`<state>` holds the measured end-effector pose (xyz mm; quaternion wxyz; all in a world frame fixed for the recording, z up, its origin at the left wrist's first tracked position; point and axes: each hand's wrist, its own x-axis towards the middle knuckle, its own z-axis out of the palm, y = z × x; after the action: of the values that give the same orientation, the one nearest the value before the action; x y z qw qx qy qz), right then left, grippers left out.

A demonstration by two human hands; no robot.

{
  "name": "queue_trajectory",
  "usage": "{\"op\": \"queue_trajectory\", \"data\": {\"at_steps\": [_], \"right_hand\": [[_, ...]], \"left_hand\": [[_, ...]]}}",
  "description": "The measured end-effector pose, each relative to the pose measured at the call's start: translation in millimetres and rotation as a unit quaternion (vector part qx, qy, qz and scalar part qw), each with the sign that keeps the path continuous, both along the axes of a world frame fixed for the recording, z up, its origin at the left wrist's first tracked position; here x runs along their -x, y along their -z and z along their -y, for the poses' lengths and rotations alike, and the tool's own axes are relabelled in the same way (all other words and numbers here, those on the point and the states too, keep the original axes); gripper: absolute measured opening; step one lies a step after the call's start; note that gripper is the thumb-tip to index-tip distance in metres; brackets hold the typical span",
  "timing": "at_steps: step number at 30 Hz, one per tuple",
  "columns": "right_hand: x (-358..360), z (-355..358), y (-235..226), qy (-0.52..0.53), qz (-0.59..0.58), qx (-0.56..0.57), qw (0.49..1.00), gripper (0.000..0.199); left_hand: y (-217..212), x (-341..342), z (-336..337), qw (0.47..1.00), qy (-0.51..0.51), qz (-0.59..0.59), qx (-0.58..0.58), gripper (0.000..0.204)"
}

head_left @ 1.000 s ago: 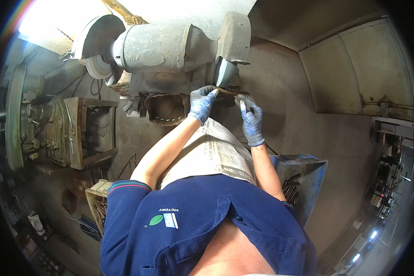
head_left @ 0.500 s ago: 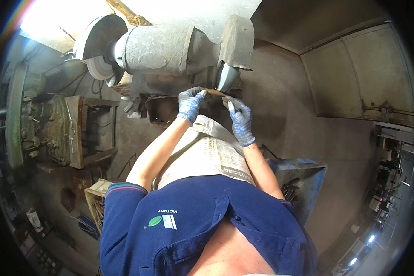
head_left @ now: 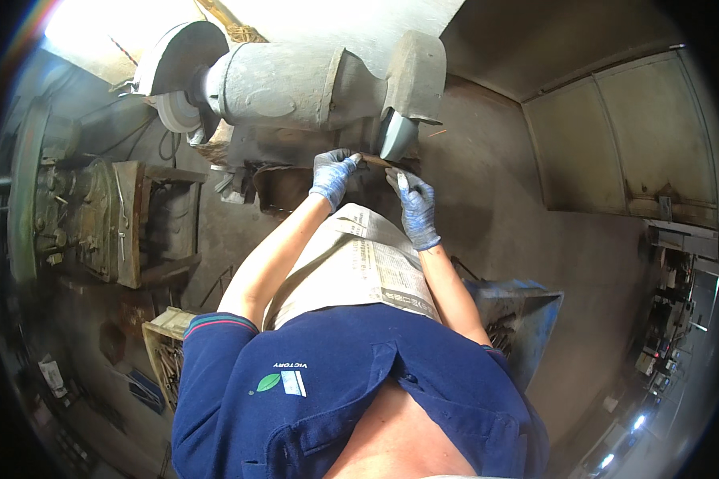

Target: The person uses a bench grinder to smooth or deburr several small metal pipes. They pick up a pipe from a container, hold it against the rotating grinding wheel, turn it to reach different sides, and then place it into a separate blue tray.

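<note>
A bench grinder (head_left: 276,84) stands in front of me, its right grinding wheel (head_left: 398,137) showing below a grey guard. Just under that wheel, a thin, brownish, slightly curved metal strip (head_left: 375,161) spans between my two gloved hands. My left hand (head_left: 332,176) pinches the strip's left end. At the other end, the fingers of my right hand (head_left: 418,209) are closed on it. Whether the strip touches the wheel is hard to make out. A thin orange spark streak (head_left: 438,132) shows right of the wheel. Newspaper (head_left: 359,259) covers my lap.
The grinder's left wheel (head_left: 177,112) is partly guarded. Below the grinder sits a dark, open container (head_left: 284,190). A green machine (head_left: 88,215) stands at left. Bins of metal pieces flank me: a wooden box (head_left: 164,343) and a blue-edged bin (head_left: 527,315). Metal cabinet doors (head_left: 615,136) are at right.
Both hands keep hold of the strip below the wheel, nearly in place. A red glint at the wheel's lower edge is gone, and an orange streak now shows to its right. The view has shifted slightly.
</note>
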<state>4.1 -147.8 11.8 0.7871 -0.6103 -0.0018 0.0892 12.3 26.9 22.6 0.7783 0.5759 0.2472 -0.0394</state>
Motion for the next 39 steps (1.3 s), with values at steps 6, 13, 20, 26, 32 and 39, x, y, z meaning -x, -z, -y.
{"op": "queue_trajectory", "data": {"at_steps": [6, 13, 20, 26, 32, 39], "right_hand": [[4, -13, 5, -0.03, -0.012, -0.068, 0.997, 0.028], [48, 6, -38, -0.033, 0.264, 0.144, 0.953, 0.03], [68, 19, -79, -0.044, 0.365, 0.212, 0.905, 0.044], [72, 17, -99, -0.066, 0.395, 0.277, 0.873, 0.045], [65, 13, -83, -0.041, 0.298, 0.179, 0.937, 0.033], [47, 17, -44, -0.015, 0.262, 0.199, 0.944, 0.025]], "left_hand": [[10, 5, -21, 0.999, 0.001, 0.024, 0.029, 0.009], [-14, 58, -26, 0.987, 0.047, 0.111, 0.108, 0.015], [-65, 82, -28, 0.981, 0.089, 0.145, 0.095, 0.016], [-71, 70, -26, 0.985, 0.101, 0.112, 0.085, 0.02], [-62, 64, -23, 0.982, 0.105, 0.158, 0.001, 0.015], [-30, 50, -19, 0.986, 0.103, 0.132, 0.021, 0.013]]}}
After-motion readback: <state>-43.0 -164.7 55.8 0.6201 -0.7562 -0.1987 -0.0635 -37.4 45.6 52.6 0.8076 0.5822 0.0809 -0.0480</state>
